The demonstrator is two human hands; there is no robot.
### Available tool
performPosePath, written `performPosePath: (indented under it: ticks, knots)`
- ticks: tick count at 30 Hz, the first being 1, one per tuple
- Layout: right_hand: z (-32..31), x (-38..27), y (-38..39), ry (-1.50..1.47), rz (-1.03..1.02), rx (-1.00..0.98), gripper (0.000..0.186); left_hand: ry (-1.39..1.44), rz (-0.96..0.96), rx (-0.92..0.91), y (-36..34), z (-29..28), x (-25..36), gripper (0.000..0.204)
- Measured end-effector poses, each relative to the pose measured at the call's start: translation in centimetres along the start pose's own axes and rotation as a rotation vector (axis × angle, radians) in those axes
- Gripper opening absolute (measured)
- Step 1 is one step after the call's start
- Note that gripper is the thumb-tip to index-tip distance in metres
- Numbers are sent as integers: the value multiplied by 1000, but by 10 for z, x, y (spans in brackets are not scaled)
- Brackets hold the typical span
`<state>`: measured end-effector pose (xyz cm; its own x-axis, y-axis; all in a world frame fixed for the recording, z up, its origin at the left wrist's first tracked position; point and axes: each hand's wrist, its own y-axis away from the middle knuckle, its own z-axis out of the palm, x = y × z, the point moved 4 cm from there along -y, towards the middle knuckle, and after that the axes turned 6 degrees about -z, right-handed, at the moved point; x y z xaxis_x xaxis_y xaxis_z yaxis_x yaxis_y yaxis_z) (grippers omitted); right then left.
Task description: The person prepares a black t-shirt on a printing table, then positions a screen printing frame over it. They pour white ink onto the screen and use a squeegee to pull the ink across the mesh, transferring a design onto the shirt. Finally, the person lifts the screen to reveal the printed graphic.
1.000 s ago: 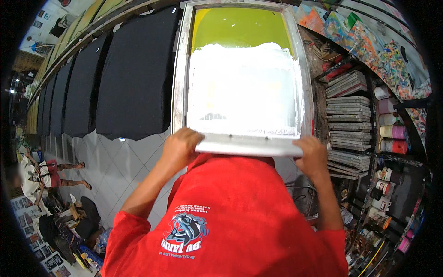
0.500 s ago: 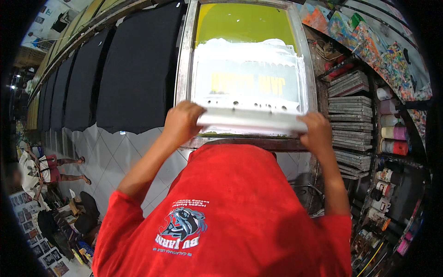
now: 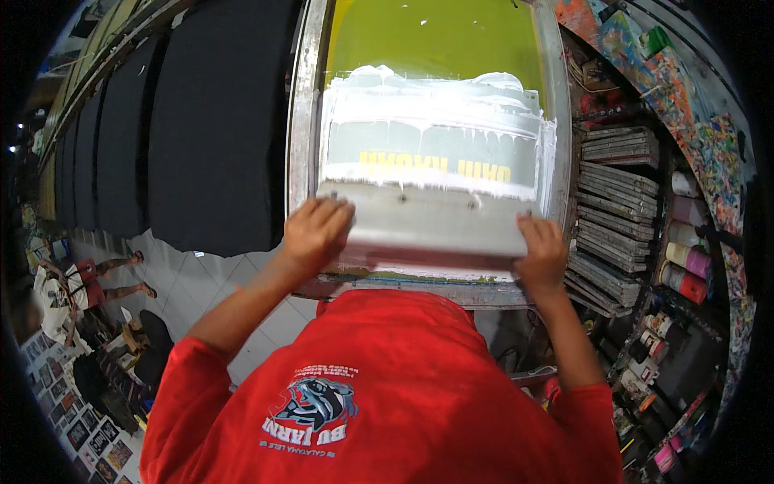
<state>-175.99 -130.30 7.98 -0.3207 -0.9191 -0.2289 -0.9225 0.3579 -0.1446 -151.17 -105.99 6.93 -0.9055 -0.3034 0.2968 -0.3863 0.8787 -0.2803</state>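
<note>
Both my hands grip a wide grey squeegee (image 3: 431,226) by its ends: my left hand (image 3: 314,234) on the left end, my right hand (image 3: 542,254) on the right end. The squeegee lies across the lower part of a metal-framed printing screen (image 3: 300,121) with yellow-green mesh. Thick white ink (image 3: 435,101) covers the middle of the mesh. Just above the blade the ink is thin, and yellow lettering (image 3: 435,167) shows through. My red shirt (image 3: 387,387) with a printed emblem fills the lower middle.
A row of black padded boards (image 3: 218,121) runs off to the left. At the right stand stacked screen frames (image 3: 621,185), coloured pots (image 3: 685,258) and paint-spattered shelves. A person (image 3: 64,290) sits low at the left by the white tiled floor (image 3: 201,282).
The squeegee has travelled over the lower screen and tilted its broad face toward me. The thick white ink there has thinned, and yellow lettering now shows.
</note>
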Motion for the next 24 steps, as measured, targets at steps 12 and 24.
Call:
performPosePath:
  ticks: [12,24]
  knots:
    - [-70,21,-87,-53,-32,-149,27,18,-170,-238,-92,-72,-12,31]
    - [-12,-44,71,-59,19,73,48,87,-13,-10,62,-29,39,31]
